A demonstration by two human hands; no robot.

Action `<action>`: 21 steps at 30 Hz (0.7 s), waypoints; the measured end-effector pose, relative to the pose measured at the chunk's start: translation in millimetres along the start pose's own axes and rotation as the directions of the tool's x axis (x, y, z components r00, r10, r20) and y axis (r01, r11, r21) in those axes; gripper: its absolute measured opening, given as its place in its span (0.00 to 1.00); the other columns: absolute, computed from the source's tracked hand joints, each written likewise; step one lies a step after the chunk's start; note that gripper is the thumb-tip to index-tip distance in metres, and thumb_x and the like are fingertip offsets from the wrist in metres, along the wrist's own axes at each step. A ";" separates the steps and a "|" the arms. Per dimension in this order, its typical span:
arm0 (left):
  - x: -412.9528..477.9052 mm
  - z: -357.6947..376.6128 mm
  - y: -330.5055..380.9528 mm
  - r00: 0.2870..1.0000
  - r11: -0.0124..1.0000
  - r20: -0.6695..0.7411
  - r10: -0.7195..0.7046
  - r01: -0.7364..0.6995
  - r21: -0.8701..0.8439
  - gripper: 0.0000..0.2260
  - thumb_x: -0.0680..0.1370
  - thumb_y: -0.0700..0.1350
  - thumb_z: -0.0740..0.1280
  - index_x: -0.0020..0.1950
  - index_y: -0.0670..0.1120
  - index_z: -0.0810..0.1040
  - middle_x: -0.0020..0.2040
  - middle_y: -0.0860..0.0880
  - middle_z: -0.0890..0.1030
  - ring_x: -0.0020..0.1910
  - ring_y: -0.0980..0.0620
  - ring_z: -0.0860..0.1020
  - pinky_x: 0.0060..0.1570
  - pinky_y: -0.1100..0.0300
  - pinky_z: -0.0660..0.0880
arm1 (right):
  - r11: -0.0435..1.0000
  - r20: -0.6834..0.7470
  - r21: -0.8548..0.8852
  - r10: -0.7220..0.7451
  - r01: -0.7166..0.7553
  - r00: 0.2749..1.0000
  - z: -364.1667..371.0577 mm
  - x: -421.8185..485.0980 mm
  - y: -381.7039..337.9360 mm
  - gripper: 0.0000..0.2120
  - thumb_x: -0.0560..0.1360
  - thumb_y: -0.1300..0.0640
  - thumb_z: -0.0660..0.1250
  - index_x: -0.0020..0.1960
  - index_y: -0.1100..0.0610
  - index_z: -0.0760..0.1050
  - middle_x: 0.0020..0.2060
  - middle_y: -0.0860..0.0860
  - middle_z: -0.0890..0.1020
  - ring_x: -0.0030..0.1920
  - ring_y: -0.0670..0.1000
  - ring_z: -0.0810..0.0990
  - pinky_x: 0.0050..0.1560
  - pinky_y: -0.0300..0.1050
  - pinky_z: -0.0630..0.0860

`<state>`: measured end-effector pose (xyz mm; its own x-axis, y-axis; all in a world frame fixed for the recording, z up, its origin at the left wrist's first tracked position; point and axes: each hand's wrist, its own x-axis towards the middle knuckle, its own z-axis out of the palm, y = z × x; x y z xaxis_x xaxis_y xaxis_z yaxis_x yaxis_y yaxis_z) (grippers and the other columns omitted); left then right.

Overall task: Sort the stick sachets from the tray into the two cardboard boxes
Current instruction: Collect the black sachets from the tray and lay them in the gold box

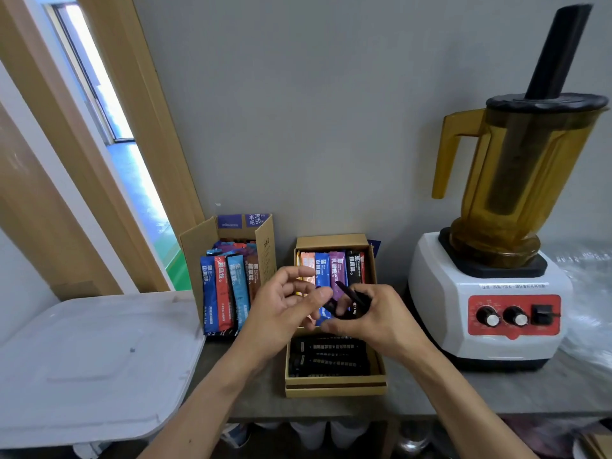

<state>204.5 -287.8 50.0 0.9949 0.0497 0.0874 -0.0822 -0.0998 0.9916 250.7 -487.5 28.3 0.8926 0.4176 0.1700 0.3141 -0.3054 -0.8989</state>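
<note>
Grey counter (430,395) against the wall; open surface shows only between the boxes and the blender. White tray (99,359), left, juts past the counter's near edge and is cut off by the frame. One blender (490,293), right. Two cardboard boxes: a tall brown box (266,260), left, with four leaning sachets (223,293) in front and more half-hidden behind; a flat box (334,390), centre, with five coloured sachets (323,268) in its far half and black ones (328,356) in its near half, count unclear, partly covered by the hands. Left hand (284,309) loose-fingered, grasping nothing; right hand (374,319) pinches a black sachet (347,298) above the flat box
</note>
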 end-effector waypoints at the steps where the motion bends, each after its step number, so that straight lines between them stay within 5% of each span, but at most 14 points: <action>1: 0.1 -1.6 -1.0 1.000 1.000 -0.015 0.007 -0.007 0.015 0.19 0.74 0.48 0.76 0.63 0.48 0.78 0.51 0.48 0.85 0.44 0.47 0.86 0.43 0.53 0.84 | 1.000 0.026 -0.001 -0.005 0.005 1.000 -2.4 -0.4 0.0 0.11 0.70 0.53 0.82 0.46 0.53 0.80 0.50 0.43 0.85 0.53 0.42 0.84 0.46 0.43 0.85; 5: -1.3 -9.7 -8.9 0.997 1.000 -0.083 0.004 -0.003 0.014 0.09 0.79 0.36 0.72 0.58 0.45 0.81 0.51 0.45 0.86 0.45 0.51 0.85 0.41 0.59 0.83 | 1.000 0.028 -0.006 -0.020 0.020 0.999 -12.5 -2.6 5.0 0.14 0.71 0.56 0.81 0.53 0.49 0.81 0.52 0.41 0.85 0.57 0.41 0.84 0.52 0.47 0.86; 11: -9.7 -15.5 -16.2 0.994 0.992 -0.102 -0.047 0.058 0.114 0.12 0.80 0.38 0.70 0.60 0.51 0.78 0.51 0.47 0.86 0.46 0.58 0.86 0.39 0.66 0.80 | 1.000 0.065 -0.019 0.023 -0.021 0.998 -23.0 -6.0 7.7 0.09 0.73 0.54 0.80 0.52 0.50 0.84 0.48 0.46 0.88 0.52 0.44 0.86 0.54 0.50 0.85; 15: -12.3 -23.1 -28.2 0.998 0.901 -0.061 -0.010 0.035 0.432 0.11 0.78 0.39 0.73 0.53 0.55 0.82 0.50 0.53 0.85 0.49 0.62 0.82 0.50 0.64 0.78 | 0.993 0.164 -0.118 0.018 0.002 0.986 -20.4 -5.3 13.7 0.05 0.75 0.51 0.77 0.51 0.48 0.85 0.53 0.43 0.86 0.57 0.42 0.84 0.57 0.51 0.84; 18: -13.7 -23.8 -31.5 0.999 0.886 -0.041 -0.011 0.028 0.462 0.14 0.76 0.39 0.76 0.54 0.56 0.81 0.52 0.55 0.84 0.50 0.63 0.82 0.49 0.65 0.79 | 0.966 0.234 -0.257 0.089 -0.027 0.968 -10.2 -4.1 15.8 0.04 0.75 0.50 0.77 0.49 0.46 0.84 0.50 0.43 0.85 0.50 0.39 0.84 0.51 0.45 0.85; 21: -16.8 -21.5 -33.1 1.000 0.859 0.004 0.017 -0.017 0.513 0.15 0.74 0.41 0.78 0.55 0.59 0.81 0.54 0.59 0.83 0.50 0.65 0.81 0.48 0.66 0.79 | 0.978 0.169 -0.191 0.114 -0.081 0.979 -3.2 -4.1 14.8 0.07 0.75 0.51 0.77 0.51 0.47 0.82 0.49 0.45 0.85 0.48 0.40 0.84 0.46 0.43 0.85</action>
<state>189.2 -263.9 17.7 0.9937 0.0435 0.1036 -0.0574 -0.5958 0.8011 252.7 -496.5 15.6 0.8548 0.5189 -0.0049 0.2965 -0.4962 -0.8160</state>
